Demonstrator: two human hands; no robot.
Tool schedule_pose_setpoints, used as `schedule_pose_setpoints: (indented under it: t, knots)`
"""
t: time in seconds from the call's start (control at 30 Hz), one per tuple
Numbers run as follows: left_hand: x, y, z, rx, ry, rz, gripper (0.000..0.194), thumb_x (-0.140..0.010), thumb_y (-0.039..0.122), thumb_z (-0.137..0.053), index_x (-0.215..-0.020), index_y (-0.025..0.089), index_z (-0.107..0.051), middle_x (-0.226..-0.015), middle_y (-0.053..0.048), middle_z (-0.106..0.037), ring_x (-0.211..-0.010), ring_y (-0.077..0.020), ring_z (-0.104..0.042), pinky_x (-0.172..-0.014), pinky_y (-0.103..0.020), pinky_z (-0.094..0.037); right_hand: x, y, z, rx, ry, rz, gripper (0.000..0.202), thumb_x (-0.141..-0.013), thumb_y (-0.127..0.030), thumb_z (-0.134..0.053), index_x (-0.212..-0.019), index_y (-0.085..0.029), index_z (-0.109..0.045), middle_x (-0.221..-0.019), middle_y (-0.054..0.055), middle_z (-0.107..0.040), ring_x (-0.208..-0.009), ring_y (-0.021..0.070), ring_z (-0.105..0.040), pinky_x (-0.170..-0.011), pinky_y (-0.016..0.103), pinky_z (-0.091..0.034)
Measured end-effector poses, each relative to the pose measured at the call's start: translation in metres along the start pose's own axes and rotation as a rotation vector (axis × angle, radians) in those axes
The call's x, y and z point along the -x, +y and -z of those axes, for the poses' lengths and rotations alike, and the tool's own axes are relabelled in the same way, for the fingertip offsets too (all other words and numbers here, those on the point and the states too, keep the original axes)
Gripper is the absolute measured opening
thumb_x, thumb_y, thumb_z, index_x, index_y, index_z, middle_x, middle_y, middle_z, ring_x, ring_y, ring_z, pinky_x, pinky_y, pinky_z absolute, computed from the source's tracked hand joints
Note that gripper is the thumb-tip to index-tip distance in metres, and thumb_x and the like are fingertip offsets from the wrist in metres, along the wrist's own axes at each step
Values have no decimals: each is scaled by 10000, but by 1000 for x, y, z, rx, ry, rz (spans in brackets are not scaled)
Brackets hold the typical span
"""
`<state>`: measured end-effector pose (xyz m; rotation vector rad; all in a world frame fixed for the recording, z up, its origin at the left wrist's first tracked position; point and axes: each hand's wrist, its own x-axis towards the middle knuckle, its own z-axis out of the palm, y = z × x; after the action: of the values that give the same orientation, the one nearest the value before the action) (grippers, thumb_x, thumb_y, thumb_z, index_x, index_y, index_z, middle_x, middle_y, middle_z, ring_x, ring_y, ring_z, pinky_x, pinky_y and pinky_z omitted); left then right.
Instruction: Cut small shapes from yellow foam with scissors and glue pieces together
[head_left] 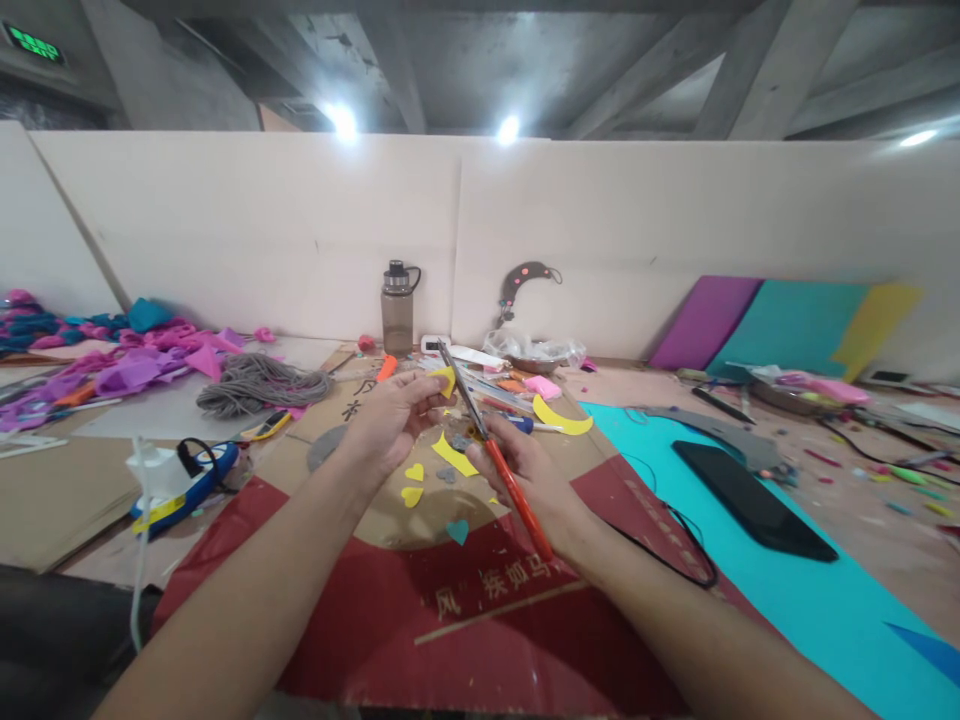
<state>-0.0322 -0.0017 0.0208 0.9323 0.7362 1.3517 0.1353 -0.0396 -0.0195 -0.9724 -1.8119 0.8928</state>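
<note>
My left hand (390, 420) pinches a small yellow piece (448, 381) between thumb and fingertips. Red-handled tweezers or a similar long metal-tipped tool (517, 500) is in my right hand (536, 480), its tip pointing up and away, just right of the yellow piece. Whether the tool touches the piece is not clear. Below my hands, two yellow hearts (412, 484), a grey heart (446, 475) and a teal heart (458, 531) lie on the red and brown cardboard (360, 640). A yellow strip (455, 456) lies beside them.
A bottle (397, 315) stands by the back wall. Grey cord (259, 388) and a blue power strip (184, 490) are at left. At right, a black phone (754, 498) lies on a turquoise sheet (840, 610). A yellow crescent (562, 417) lies behind my right hand.
</note>
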Motion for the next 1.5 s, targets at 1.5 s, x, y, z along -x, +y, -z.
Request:
schedule_pose_setpoints:
  t: [1.5]
  knots:
    - [-4,43,28,-521,-221,70,148,-637,202,-712,-568,133,-602,-527,-5,-589,-496,-85,-565,-502,-187,-395,2,-9,7,-4,-221,-1,159,-840,-338,-588,-849,-192,-525,-742,-36,-448,-679,110,-416,-602,216,-346]
